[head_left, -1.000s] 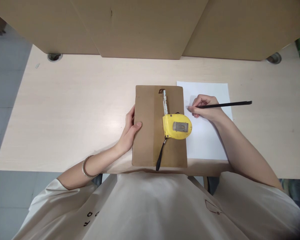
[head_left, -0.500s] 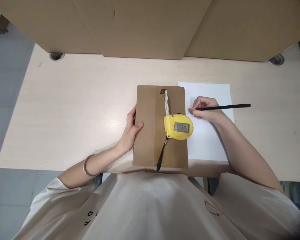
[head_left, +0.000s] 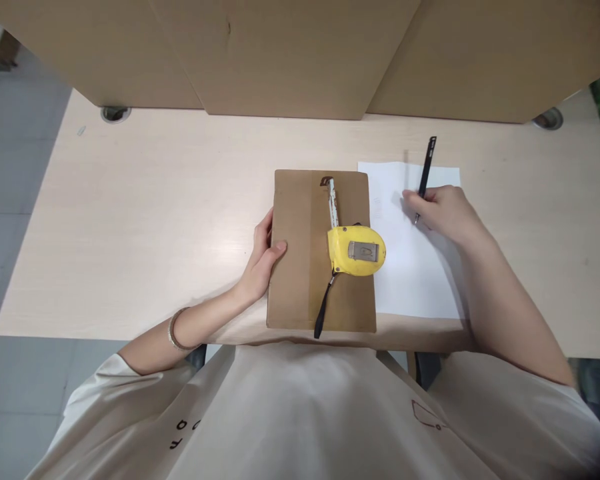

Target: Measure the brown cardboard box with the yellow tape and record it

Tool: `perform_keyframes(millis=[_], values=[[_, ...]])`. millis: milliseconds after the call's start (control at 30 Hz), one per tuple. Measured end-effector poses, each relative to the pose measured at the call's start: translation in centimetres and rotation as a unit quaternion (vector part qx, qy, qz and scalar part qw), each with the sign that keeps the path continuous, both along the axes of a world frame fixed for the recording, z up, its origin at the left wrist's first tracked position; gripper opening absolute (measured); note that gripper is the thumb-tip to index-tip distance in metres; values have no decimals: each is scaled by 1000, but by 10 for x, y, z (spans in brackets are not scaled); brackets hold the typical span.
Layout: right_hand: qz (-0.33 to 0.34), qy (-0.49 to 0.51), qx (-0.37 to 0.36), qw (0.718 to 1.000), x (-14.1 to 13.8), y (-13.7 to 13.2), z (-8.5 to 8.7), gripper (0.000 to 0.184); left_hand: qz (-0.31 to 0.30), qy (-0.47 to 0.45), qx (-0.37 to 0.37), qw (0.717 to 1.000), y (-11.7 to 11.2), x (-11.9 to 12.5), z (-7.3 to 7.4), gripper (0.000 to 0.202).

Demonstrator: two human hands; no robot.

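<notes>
Right of cardboard panel (head_left: 300,253): right hand (head_left: 443,212) gripping black pen (head_left: 425,175) over paper (head_left: 415,280); left hand (head_left: 260,260) clasping panel's left edge.

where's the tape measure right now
In the head view the tape measure lies on the right side of the cardboard, beside the paper, between the left hand at the cardboard's left edge and the right hand holding the pen.

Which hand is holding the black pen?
The right hand, with the pen over the white paper; the left hand only grips the edge of the brown cardboard.
</notes>
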State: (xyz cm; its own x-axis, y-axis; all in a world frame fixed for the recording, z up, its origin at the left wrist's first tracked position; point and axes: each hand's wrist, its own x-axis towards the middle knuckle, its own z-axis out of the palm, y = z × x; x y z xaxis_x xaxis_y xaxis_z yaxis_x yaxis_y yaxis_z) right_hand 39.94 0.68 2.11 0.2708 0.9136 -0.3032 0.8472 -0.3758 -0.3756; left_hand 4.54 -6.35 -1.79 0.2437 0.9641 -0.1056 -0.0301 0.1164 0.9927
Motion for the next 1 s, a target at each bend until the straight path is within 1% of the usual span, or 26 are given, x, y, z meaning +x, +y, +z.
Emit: perform_keyframes(millis=[33, 67, 133, 200, 267, 333, 367, 400, 467, 533, 600, 633, 700, 767, 833, 900, 1000], values=[[4, -68, -24, 997, 1, 1, 4, 50, -2, 0, 1, 1000, 0, 0, 0, 76], [9, -115, -45, 992, 2, 1, 7, 49, -3, 1, 2, 1000, 1, 0, 0, 76], [19, -154, -78, 985, 0, 1, 7, 45, -5, 1, 2, 1000, 1, -1, -1, 77], [22, -195, -117, 974, -5, -2, 6, 44, -9, 2, 2, 1000, 2, -1, -2, 77], [18, -246, -118, 962, -15, -10, 8, 49, -11, -1, 7, 1000, 3, -1, -4, 76], [8, -285, -56, 957, -28, -26, 16, 55, -10, -2, 13, 1000, 3, -1, -5, 75], [5, -288, -1, 958, -36, -37, 22, 57, -8, -1, 15, 1000, 3, -1, -5, 75], [21, -271, 55, 961, -45, -49, 28, 60, -6, 1, 16, 1000, 3, -1, -6, 75], [91, -218, 142, 961, -64, -72, 39, 66, -4, 4, 16, 1000, 3, -1, -6, 73], [165, -192, 211, 944, -85, -92, 43, 77, -2, 7, 16, 1000, 3, -2, -5, 73], [200, -206, 261, 922, -102, -102, 41, 87, -1, 15, 15, 1000, 3, -2, -4, 73], [207, -216, 280, 912, -109, -104, 39, 88, 1, 23, 17, 1000, 3, -3, -4, 73], [212, -223, 315, 898, -118, -105, 34, 79, 2, 43, 26, 999, 3, -3, -2, 73], [226, -205, 351, 885, -121, -104, 32, 66, 8, 61, 41, 997, 3, -3, -1, 71], [244, -170, 380, 876, -119, -105, 33, 58, 26, 68, 57, 996, 4, -4, 0, 68], [273, -124, 378, 876, -116, -107, 38, 54, 58, 69, 70, 993, 6, -4, -1, 66], [324, -56, 314, 891, -108, -103, 50, 49, 108, 64, 58, 990, 13, -7, -4, 66]])
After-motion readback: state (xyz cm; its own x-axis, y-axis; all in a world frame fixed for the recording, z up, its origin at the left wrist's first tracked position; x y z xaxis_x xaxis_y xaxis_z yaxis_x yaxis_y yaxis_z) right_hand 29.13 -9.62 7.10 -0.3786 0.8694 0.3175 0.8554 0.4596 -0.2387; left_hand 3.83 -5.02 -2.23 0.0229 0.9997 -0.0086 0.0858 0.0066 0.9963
